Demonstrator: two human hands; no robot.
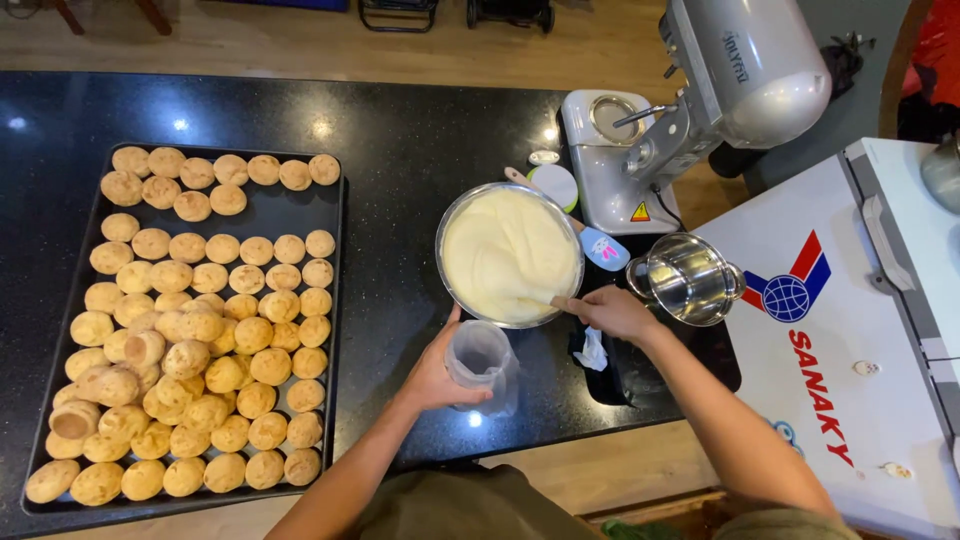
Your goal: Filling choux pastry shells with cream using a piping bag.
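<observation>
My left hand (435, 375) grips a clear plastic piping bag (480, 357), held open-mouthed just below a metal bowl (446, 225) full of pale yellow cream (508, 255). At the bowl's lower right rim, my right hand (612, 312) is closed on the wooden handle of a spatula (545, 298) whose blade is sunk in the cream. The bag looks empty.
A dark baking tray (338, 300) packed with several round golden puffs (200, 330) fills the left of the black counter. A stand mixer (700, 90) stands behind the bowl, an empty steel mixing bowl (688, 280) to its right. A white chest freezer (850, 330) borders the counter.
</observation>
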